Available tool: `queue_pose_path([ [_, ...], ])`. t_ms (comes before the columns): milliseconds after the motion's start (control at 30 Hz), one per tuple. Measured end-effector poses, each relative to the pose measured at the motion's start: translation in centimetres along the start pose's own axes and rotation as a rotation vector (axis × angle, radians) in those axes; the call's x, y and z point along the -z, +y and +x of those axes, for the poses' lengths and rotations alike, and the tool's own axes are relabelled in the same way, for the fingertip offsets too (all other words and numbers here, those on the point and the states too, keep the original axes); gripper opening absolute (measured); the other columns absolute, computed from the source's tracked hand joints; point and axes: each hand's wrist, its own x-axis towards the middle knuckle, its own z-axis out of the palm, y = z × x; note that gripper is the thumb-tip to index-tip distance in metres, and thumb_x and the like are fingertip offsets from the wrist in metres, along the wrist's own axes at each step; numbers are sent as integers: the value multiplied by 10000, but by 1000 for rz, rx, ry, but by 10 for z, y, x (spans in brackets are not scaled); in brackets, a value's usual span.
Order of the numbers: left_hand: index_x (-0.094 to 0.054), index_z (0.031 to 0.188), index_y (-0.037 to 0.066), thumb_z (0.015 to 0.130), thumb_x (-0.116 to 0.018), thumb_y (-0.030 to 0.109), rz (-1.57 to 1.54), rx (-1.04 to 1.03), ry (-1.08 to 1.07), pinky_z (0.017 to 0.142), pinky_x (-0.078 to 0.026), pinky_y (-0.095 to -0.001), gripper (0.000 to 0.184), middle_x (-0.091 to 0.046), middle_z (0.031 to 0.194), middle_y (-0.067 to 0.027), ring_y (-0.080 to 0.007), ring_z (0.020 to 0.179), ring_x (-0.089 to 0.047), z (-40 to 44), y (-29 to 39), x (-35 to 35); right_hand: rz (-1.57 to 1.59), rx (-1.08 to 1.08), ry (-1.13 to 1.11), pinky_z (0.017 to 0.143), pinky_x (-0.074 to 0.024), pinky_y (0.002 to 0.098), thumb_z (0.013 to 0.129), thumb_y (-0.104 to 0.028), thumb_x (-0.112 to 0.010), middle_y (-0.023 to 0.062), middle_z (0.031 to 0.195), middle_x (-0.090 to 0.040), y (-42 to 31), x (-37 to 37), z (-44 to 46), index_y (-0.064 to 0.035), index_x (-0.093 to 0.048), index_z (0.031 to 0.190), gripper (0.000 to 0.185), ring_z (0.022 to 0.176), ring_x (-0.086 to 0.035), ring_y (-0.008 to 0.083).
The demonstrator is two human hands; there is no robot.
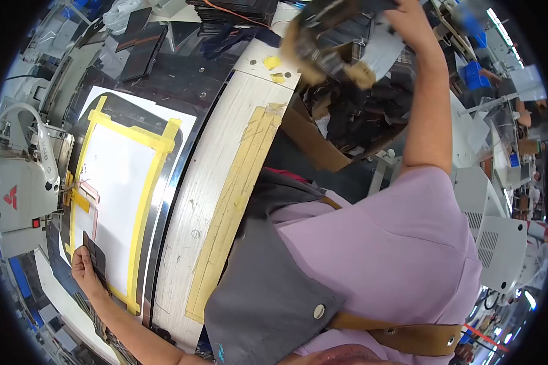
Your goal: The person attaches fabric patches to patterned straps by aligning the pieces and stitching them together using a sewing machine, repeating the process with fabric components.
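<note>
My left hand [86,271] is at the lower left edge of a white sheet [119,161] framed in yellow tape. Its fingers are pinched on a thin dark flat piece [95,258], which lies partly over the sheet. At the top, my right hand [411,24] is raised above a cardboard box [313,137] of dark scraps. Beside its fingers is a motion-blurred dark and tan piece [332,45]; the fingertips are smeared or cut off by the frame, so the grip is unclear.
A white sewing machine [15,176] stands at the left, its head beside the taped sheet. A pale wooden ledge [204,201] with yellow tape runs along the table's near edge. Dark flat pieces [143,52] and a dark stack [231,18] lie at the back.
</note>
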Motion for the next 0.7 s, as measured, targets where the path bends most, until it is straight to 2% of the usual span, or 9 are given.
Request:
queue_pose_path([
  [67,-668,969,29,1014,-661,229,8,-10,4,707,-371,-194,204,-572,848,77,-36,778,-464,2,-1,-2,-165,92,327,1048,-420,375,716,54,-658,123,1177,-662,103,23,8,-16,-692,1202,493,1149,-602,274],
  [200,-661,950,36,1013,-663,230,39,-49,24,693,-367,-192,204,-561,833,78,-34,764,-456,2,0,-8,-622,-89,633,1015,-482,449,759,-328,-734,168,1313,-607,218,12,-14,-264,-696,1281,527,1221,-587,351],
  [267,-657,943,39,1013,-664,231,46,-51,26,689,-364,-191,204,-556,826,78,-32,758,-452,1,3,-9,-823,-406,459,1042,-417,577,772,-461,-698,175,1423,-529,248,-31,-51,-313,-611,1383,634,1294,-543,365],
  [333,-654,937,41,1012,-665,230,44,-32,25,687,-360,-189,204,-552,818,78,-31,754,-447,-3,7,-11,-908,-832,-132,1079,-384,582,780,-514,-720,174,1457,-508,235,-62,-82,-296,-564,1426,700,1357,-505,334],
  [367,-654,938,40,1012,-665,232,42,-31,14,686,-358,-189,206,-550,816,78,-31,751,-446,-4,8,-10,-933,-864,-360,1097,-382,564,775,-574,-737,170,1471,-502,248,-75,-97,-313,-522,1461,764,1363,-502,332],
  [400,-654,939,40,1012,-665,233,41,-28,2,685,-356,-188,207,-549,813,77,-31,749,-444,-5,8,-8,-834,-939,-322,1103,-391,535,745,-627,-762,181,1512,-457,246,-85,-109,-298,-513,1472,836,1363,-494,362],
  [500,-654,940,37,1012,-666,240,63,-33,4,684,-351,-188,215,-548,811,76,-33,745,-442,-7,9,-9,-800,-898,-90,1100,-399,517,728,-648,-777,205,1542,-406,226,-90,-112,-266,-505,1482,888,1374,-467,393],
  [633,-655,936,35,1009,-670,245,61,-53,29,686,-350,-194,223,-551,816,74,-36,749,-442,-5,5,-11,-1163,-474,111,1049,-445,531,777,-559,-771,244,1574,-353,193,-72,-85,-243,-640,1362,678,1393,-423,419],
  [700,-658,938,28,1007,-671,239,78,-60,38,686,-352,-199,223,-552,817,70,-38,752,-444,-2,5,-15,-957,-277,205,1034,-459,518,800,-540,-750,262,1517,-439,166,-69,-59,-171,-684,1301,626,1333,-500,409],
])
